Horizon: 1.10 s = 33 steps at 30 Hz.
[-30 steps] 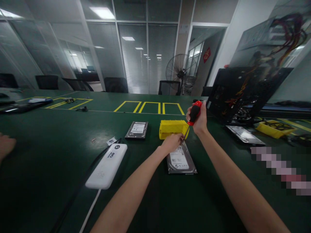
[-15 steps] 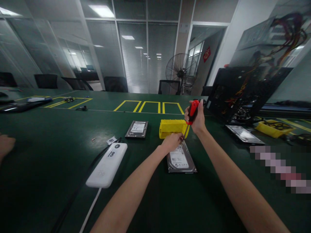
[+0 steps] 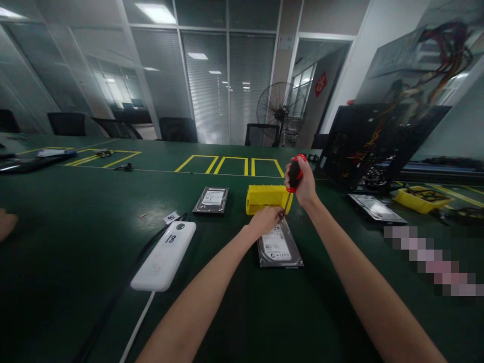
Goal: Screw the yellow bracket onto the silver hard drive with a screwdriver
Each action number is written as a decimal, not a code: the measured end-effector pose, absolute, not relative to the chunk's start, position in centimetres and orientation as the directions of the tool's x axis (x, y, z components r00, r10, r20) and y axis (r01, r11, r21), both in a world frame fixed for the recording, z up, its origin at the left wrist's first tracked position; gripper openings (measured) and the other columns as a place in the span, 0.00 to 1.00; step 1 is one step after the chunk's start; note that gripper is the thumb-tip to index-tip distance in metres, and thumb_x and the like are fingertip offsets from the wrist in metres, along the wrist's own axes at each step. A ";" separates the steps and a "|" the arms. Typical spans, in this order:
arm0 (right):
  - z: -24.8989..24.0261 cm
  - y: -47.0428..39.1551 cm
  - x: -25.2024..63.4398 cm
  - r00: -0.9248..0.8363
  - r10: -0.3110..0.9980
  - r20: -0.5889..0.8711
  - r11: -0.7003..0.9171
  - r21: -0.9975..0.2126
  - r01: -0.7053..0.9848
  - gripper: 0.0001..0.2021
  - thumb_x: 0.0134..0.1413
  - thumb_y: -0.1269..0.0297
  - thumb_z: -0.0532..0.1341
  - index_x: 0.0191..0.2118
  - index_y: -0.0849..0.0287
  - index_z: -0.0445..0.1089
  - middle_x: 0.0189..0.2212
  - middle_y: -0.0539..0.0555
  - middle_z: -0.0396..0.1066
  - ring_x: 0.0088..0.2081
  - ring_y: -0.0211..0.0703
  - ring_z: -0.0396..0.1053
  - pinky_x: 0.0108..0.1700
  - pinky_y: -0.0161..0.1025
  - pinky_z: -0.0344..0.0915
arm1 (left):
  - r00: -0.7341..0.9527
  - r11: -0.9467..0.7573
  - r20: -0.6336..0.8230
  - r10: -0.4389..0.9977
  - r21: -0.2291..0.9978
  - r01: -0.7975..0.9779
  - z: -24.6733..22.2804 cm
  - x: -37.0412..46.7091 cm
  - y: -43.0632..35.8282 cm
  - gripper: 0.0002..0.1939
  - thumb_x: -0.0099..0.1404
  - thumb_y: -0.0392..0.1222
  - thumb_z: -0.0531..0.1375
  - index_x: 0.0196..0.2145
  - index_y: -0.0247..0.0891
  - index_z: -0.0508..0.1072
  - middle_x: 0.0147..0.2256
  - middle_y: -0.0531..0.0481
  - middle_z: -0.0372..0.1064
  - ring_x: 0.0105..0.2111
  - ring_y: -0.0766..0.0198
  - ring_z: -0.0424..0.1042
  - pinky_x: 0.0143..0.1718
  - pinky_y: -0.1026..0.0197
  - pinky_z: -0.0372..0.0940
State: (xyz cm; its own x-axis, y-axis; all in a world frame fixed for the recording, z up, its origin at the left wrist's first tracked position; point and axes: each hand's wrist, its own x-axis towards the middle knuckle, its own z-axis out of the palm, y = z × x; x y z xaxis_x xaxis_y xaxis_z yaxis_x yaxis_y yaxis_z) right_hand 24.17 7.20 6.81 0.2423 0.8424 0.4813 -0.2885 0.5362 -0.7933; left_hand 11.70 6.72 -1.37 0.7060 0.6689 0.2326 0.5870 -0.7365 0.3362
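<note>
In my right hand [image 3: 304, 181] is a red and black screwdriver [image 3: 295, 174], gripped by its handle with the shaft slanting down to the left. Its tip reaches the far end of a hard drive [image 3: 278, 247], which lies label up on the table. My left hand [image 3: 267, 219] rests over that far end, fingers pinched together close to the screwdriver's tip; what they hold, if anything, is hidden. Just behind the drive stands a yellow plastic bin [image 3: 260, 194], apparently tipped with its opening towards me.
Another hard drive [image 3: 212, 200] lies left of the bin. A white power bank [image 3: 166, 257] with cables is at left. To the right are a drive [image 3: 376, 208], a yellow bin [image 3: 421, 199] of parts and an open computer case [image 3: 363, 146]. Another person's hand [image 3: 6, 223] shows far left.
The screwdriver handle has turned slightly in my right hand and moved a little left. My left hand stays at the tip. The whole view has shifted slightly.
</note>
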 end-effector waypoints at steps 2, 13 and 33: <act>6.8 7.1 24.0 0.241 0.834 0.496 0.547 -0.800 -0.248 0.18 0.42 0.51 0.66 0.34 0.53 0.58 0.23 0.42 0.62 0.17 0.28 0.59 0.13 0.27 0.53 | 0.686 -0.724 0.244 0.685 0.335 0.603 -1.4 11.7 6.6 0.15 0.68 0.36 0.47 0.49 0.37 0.68 0.45 0.44 0.72 0.43 0.56 0.73 0.42 0.58 0.67; 6.5 7.5 24.4 0.263 0.810 0.524 0.581 -0.777 -0.241 0.18 0.46 0.46 0.62 0.32 0.55 0.58 0.22 0.43 0.63 0.18 0.29 0.61 0.16 0.28 0.57 | 0.708 -0.752 0.270 0.652 0.348 0.559 -1.5 11.7 6.8 0.15 0.69 0.38 0.48 0.47 0.38 0.71 0.44 0.46 0.73 0.43 0.58 0.72 0.42 0.60 0.66; 6.8 7.0 24.5 0.255 0.851 0.460 0.521 -0.802 -0.291 0.21 0.46 0.41 0.59 0.33 0.55 0.62 0.17 0.43 0.60 0.15 0.28 0.56 0.14 0.27 0.53 | 0.698 -0.744 0.276 0.661 0.364 0.561 -2.2 11.9 7.3 0.16 0.69 0.39 0.49 0.49 0.39 0.71 0.46 0.45 0.72 0.44 0.59 0.72 0.44 0.59 0.66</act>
State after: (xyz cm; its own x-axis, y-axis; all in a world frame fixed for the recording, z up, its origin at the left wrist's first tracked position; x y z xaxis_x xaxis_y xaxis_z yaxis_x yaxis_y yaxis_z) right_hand 24.52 7.04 6.84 0.2547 0.8506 0.4600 -0.2911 0.5211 -0.8023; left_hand 11.86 7.28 -2.22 0.6977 0.6610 0.2764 0.5607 -0.7439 0.3637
